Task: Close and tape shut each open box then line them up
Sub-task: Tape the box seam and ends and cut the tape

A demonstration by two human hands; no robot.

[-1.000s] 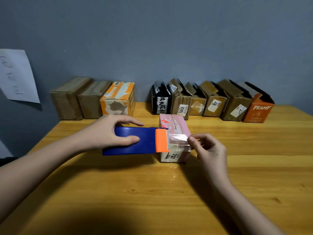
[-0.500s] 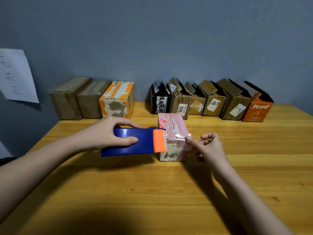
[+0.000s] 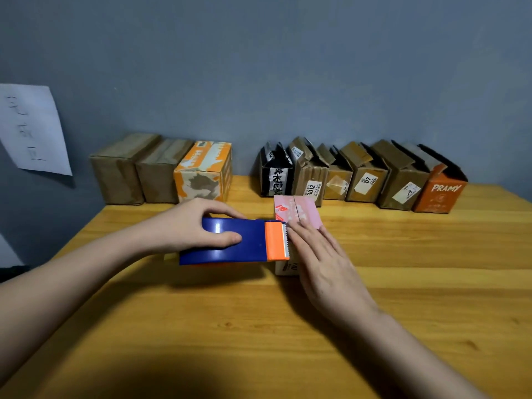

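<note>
Left of the pink box, the tape dispenser is gripped by the left hand, its orange end touching the box. The pink box stands on the table, its top pressed by the flat, straight-fingered right hand.

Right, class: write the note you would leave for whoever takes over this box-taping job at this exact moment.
Left hand grips the blue tape dispenser, its orange cutter end at the pink box.
Right hand lies flat, fingers straight, pressing on the pink box's top.
Done: three closed boxes lined up at the back left.
Left: finish taping the pink box and add it to that line; six open boxes wait at the back right of the table.
</note>
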